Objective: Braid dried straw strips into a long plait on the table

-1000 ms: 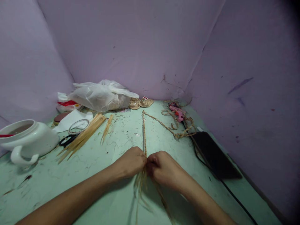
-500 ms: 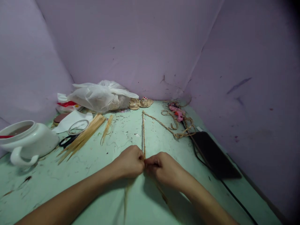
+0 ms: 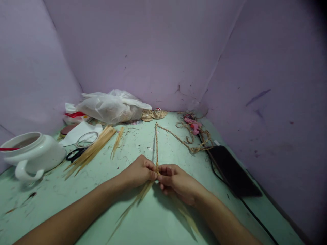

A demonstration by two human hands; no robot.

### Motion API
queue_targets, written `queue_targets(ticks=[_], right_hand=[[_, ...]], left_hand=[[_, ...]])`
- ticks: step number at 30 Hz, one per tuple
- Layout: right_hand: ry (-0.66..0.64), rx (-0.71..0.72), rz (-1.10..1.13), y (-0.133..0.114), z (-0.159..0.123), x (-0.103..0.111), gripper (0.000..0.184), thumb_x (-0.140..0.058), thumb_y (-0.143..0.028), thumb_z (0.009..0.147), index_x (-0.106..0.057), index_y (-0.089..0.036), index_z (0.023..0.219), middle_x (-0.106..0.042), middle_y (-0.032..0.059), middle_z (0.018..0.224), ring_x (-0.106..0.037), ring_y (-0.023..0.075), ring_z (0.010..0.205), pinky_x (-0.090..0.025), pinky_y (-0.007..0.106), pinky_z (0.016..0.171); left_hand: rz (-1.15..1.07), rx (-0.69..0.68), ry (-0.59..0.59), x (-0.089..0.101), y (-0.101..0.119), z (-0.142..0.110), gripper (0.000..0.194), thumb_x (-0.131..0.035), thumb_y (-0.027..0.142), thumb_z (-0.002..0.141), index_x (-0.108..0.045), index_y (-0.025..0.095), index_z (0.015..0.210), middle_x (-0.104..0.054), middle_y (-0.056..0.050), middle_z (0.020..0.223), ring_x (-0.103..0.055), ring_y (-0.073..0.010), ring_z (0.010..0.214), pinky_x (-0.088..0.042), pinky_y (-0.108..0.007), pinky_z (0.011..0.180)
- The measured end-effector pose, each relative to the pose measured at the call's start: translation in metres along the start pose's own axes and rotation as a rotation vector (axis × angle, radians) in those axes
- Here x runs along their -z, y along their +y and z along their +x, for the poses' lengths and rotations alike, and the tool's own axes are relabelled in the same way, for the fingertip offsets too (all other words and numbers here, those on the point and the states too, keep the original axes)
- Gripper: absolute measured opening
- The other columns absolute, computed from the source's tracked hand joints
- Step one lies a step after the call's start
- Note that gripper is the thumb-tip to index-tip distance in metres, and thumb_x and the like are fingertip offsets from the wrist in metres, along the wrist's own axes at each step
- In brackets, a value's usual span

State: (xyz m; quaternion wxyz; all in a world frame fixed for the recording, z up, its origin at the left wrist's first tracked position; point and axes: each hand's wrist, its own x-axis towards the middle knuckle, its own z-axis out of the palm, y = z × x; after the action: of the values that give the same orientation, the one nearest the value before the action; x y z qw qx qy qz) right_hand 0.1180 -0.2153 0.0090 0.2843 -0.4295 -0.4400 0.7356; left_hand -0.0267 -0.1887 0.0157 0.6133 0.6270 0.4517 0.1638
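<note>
A thin braided cord (image 3: 156,144) of straw-coloured fibre runs straight from a point on the green table down to my hands. My left hand (image 3: 143,172) pinches the cord's near end from the left, thumb and fingers closed. From the right, my right hand (image 3: 176,180) pinches the same spot, its fingertips almost touching the left ones. Loose fibre strands (image 3: 135,200) fan out below the left hand, and more strands (image 3: 186,214) trail under the right. Past its far bend, the cord slants right to a tangled coil (image 3: 198,148).
On the left stand a white pot (image 3: 48,153) of dark liquid, black-handled scissors (image 3: 74,154) and a bundle of straw strips (image 3: 93,149). A white plastic bag (image 3: 109,107) lies by the back wall. At right are a pink glue gun (image 3: 194,126), a dark flat device (image 3: 233,170) and a black cable (image 3: 258,217).
My hands have turned from fists so the thumbs and fingertips show at the cord. The strands below have swung and spread wider. The view has shifted slightly.
</note>
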Motion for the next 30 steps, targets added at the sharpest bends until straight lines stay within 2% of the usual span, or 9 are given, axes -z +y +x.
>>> queue_targets(ticks=[3,7,11,15,23,26,30], right_hand=[[0.071,0.041,-0.239,0.006,0.005,0.004,0.012,-0.051,-0.017,0.065,-0.043,-0.015,0.057,-0.032,-0.0071,0.046,-0.025,0.0035,0.042,-0.016,0.02,0.041],[0.141,0.109,-0.414,0.009,0.008,0.008,0.017,-0.048,-0.019,0.066,-0.042,-0.014,0.051,-0.026,-0.007,0.045,-0.019,0.0041,0.043,-0.012,0.023,0.043],[0.214,0.06,-0.342,0.01,0.01,0.008,0.023,-0.054,-0.031,0.064,-0.048,-0.014,0.05,-0.029,-0.0066,0.042,-0.02,0.0045,0.042,-0.011,0.023,0.043],[0.205,0.018,-0.186,0.012,0.013,0.007,0.023,-0.057,-0.033,0.06,-0.054,-0.012,0.05,-0.034,-0.0061,0.038,-0.021,0.0043,0.04,-0.011,0.023,0.043],[0.334,0.073,-0.168,0.013,0.013,0.005,0.012,-0.061,-0.023,0.054,-0.062,-0.011,0.05,-0.05,-0.0013,0.043,-0.032,0.0047,0.042,-0.02,0.021,0.043],[0.327,0.06,-0.09,0.011,0.012,0.002,0.011,-0.062,-0.021,0.054,-0.063,-0.01,0.051,-0.046,-0.003,0.039,-0.028,0.0037,0.039,-0.017,0.021,0.041],[0.293,0.002,0.056,0.01,0.009,0.0,0.015,-0.066,-0.022,0.052,-0.065,-0.009,0.058,-0.045,-0.004,0.039,-0.025,0.0022,0.037,-0.015,0.02,0.04]], left_hand=[[0.134,-0.02,0.013,0.0,-0.007,0.004,0.009,-0.045,0.017,0.054,-0.044,0.014,0.046,-0.028,0.006,0.042,-0.022,-0.0045,0.042,-0.016,-0.021,0.042],[0.373,-0.054,0.066,0.001,-0.009,0.004,0.013,-0.042,0.017,0.057,-0.042,0.014,0.044,-0.025,0.005,0.044,-0.022,-0.0054,0.044,-0.016,-0.021,0.042],[0.582,-0.082,0.166,-0.002,0.001,-0.002,0.015,-0.042,0.017,0.059,-0.045,0.014,0.044,-0.027,0.004,0.045,-0.026,-0.0063,0.045,-0.017,-0.022,0.044],[0.731,-0.077,0.21,-0.005,0.009,-0.007,0.016,-0.044,0.019,0.06,-0.056,0.014,0.051,-0.036,0.002,0.044,-0.031,-0.0075,0.045,-0.02,-0.022,0.046],[0.67,-0.032,0.153,0.012,0.017,-0.015,0.018,-0.045,0.024,0.063,-0.058,0.013,0.056,-0.044,0.001,0.048,-0.037,-0.0082,0.047,-0.023,-0.02,0.046],[0.695,-0.022,0.183,0.0,0.021,-0.022,0.021,-0.042,0.023,0.066,-0.058,0.013,0.057,-0.047,-0.001,0.05,-0.039,-0.0089,0.048,-0.025,-0.021,0.046],[0.999,-0.068,0.284,-0.037,0.01,-0.029,0.025,-0.039,0.019,0.07,-0.062,0.012,0.074,-0.058,-0.009,0.063,-0.05,-0.0159,0.055,-0.033,-0.026,0.054]])
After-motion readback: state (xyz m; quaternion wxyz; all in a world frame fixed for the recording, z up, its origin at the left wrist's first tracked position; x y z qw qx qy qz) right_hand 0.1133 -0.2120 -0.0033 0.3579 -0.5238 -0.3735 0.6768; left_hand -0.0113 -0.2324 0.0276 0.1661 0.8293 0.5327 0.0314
